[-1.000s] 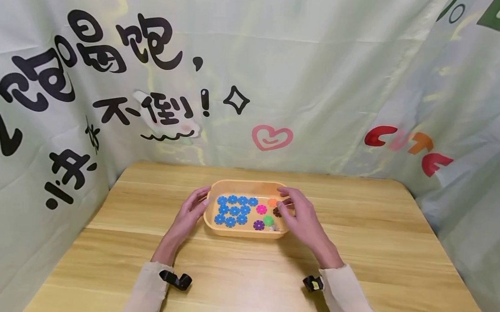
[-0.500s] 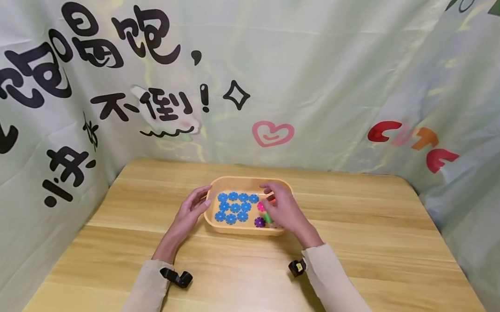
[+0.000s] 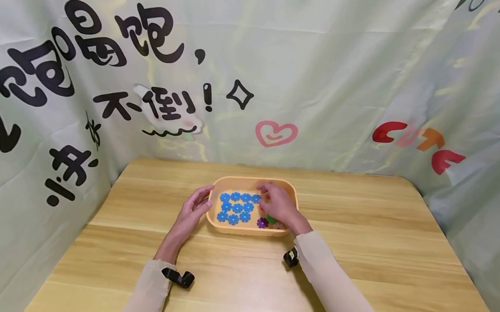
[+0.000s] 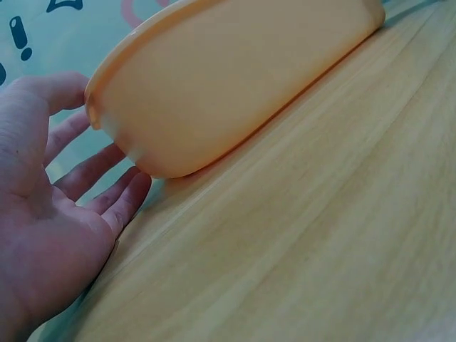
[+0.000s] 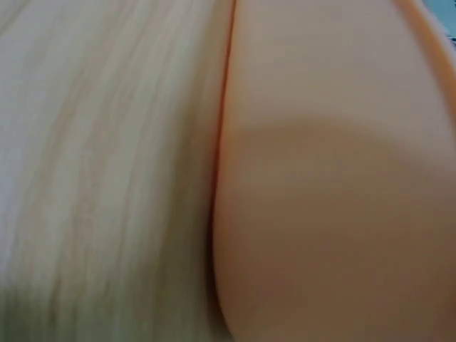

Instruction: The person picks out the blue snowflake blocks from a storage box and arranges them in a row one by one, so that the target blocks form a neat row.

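A shallow orange plastic basket (image 3: 238, 230) stands on the wooden table. Several blue snowflake-shaped plastic discs (image 3: 237, 207) lie in rows in its left part. At its left end my left hand (image 3: 190, 211) touches the rim and outer wall with thumb and fingertips; the left wrist view shows these loosely bent fingers (image 4: 132, 192) against the basket wall. My right hand (image 3: 280, 205) reaches into the right part, fingers bent downward beside the blue discs. Its fingertips are partly hidden, so any held piece is unclear. Below it show a purple disc (image 3: 262, 223) and a green disc (image 3: 271, 218).
A printed curtain (image 3: 328, 85) closes off the back and sides of the table (image 3: 376, 236). Each wrist carries a black camera mount, the left one (image 3: 178, 277) and the right one (image 3: 290, 258). The right wrist view holds only basket wall (image 5: 320, 178) and tabletop.
My right hand has moved left from the basket's right rim to over the coloured discs, covering the orange and dark ones. My left hand has stayed at the left end.
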